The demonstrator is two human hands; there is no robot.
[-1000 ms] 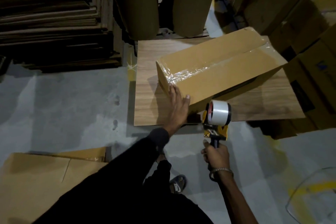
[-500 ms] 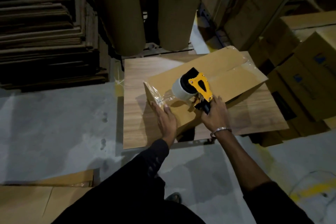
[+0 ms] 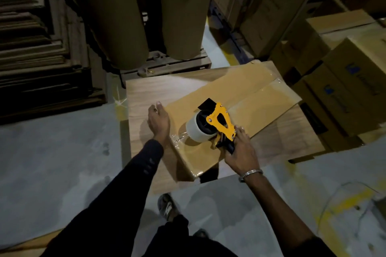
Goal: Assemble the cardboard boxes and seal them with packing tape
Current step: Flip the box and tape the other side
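Box [image 3: 246, 98] on wooden board [image 3: 146, 94], concrete floor [image 3: 52, 152].

Brown cardboard box [image 3: 246, 98] lies closed, yellow tape dispenser [image 3: 211, 125] resting on top

Tape dispenser [image 3: 219, 123] handle hidden inside right hand [image 3: 240, 152]; box prints blurred.

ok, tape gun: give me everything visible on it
The tape gun has a yellow frame with cut-outs, a black front flap, and a white-looking tape roll on a dark hub. It lies on top of the box, near the box's near-left end, nose pointing away from the person. The right hand grips its dark handle. Clear tape runs crinkled from the roll over the box's edge, beside the left hand.
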